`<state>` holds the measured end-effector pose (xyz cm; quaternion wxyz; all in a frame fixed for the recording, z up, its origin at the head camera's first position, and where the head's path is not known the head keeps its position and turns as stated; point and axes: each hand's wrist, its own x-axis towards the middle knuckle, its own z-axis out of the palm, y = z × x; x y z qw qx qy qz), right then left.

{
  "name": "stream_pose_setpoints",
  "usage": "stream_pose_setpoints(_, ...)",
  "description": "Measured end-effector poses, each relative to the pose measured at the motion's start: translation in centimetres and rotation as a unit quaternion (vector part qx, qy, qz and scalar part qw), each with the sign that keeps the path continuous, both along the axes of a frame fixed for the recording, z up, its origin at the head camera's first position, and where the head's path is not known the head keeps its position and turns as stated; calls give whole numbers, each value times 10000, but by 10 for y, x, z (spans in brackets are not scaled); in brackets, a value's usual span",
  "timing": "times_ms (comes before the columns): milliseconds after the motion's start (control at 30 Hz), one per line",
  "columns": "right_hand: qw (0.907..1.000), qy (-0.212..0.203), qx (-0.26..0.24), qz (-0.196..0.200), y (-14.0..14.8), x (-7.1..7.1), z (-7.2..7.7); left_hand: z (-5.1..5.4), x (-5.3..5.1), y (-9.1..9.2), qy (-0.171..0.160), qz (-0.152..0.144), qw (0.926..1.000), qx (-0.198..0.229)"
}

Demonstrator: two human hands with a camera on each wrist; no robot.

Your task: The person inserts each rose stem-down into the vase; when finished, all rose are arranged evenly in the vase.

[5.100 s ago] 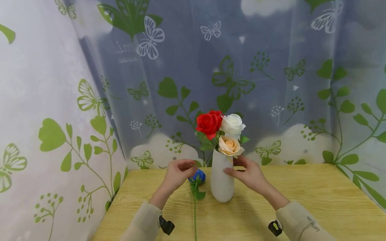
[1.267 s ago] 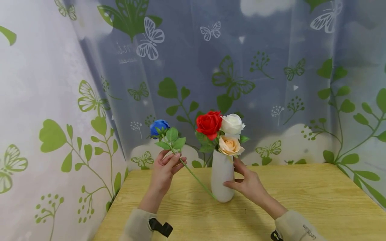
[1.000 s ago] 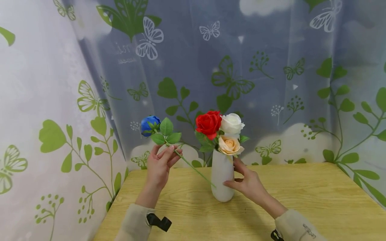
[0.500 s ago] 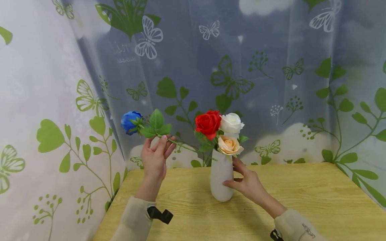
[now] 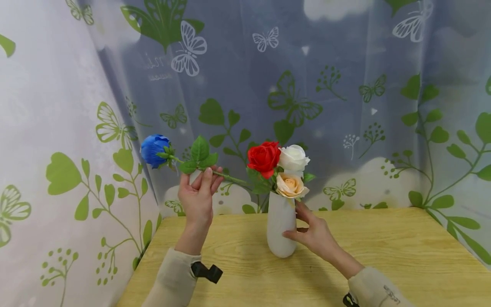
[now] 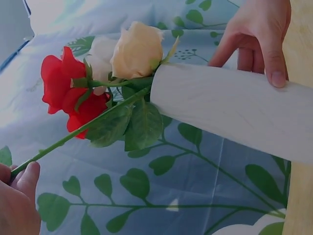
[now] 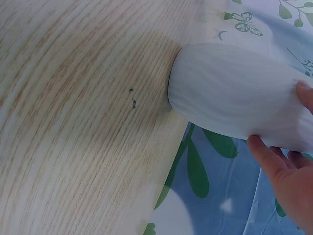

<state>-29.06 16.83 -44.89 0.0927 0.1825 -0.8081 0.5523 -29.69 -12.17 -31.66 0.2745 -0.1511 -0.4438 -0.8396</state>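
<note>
In the head view my left hand (image 5: pixel 197 198) pinches the green stem of a blue artificial rose (image 5: pixel 155 151) just below its leaves. The bloom points left and the stem slants slightly down to the right. In the left wrist view the stem (image 6: pixel 61 142) runs to the vase's mouth; whether its tip is inside is hidden. My right hand (image 5: pixel 318 236) grips the white vase (image 5: pixel 281 228) from the right, thumb in front, other fingers behind. The vase stands upright with a red rose (image 5: pixel 264 159), a white rose (image 5: pixel 293 158) and a peach rose (image 5: pixel 290 186) in it.
A wood-grain table (image 5: pixel 383 247) bears the vase. Behind it hangs a blue-grey curtain (image 5: pixel 238 64) printed with leaves and butterflies, and a pale printed curtain (image 5: pixel 27 106) hangs on the left. Each forearm wears a black strap mount (image 5: pixel 207 271).
The blue rose lay on the table; my left hand has taken it up, raised it and swung its bloom left, bringing the stem nearly level with its end by the vase mouth. My right hand stays put.
</note>
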Motion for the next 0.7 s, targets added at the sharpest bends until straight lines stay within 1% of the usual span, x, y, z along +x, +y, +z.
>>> stream_pose_setpoints(100,10000,29,0,11,0,0,0,2,0,1,106,122,9996,-211)
stream_pose_setpoints(200,10000,84,24,18,0,0,1,3,1,5,252,152,9981,-534)
stream_pose_setpoints(300,9999,130,48,20,0,0,1,3,0,9,465,-3,9956,-810)
stream_pose_setpoints(367,9999,131,61,10,0,0,1,3,-1,12,636,-118,9936,-925)
stream_pose_setpoints(433,9999,94,62,1,0,0,1,3,-2,15,808,-234,9919,-953)
stream_pose_setpoints(500,10000,46,67,-8,0,0,1,3,-3,18,952,-253,9901,-1000)
stream_pose_setpoints(600,10000,-11,66,-3,0,1,1,4,-4,19,1121,-197,9868,-1154)
stream_pose_setpoints(700,10000,-29,61,15,-1,1,1,8,-5,20,1210,-164,9826,-1397)
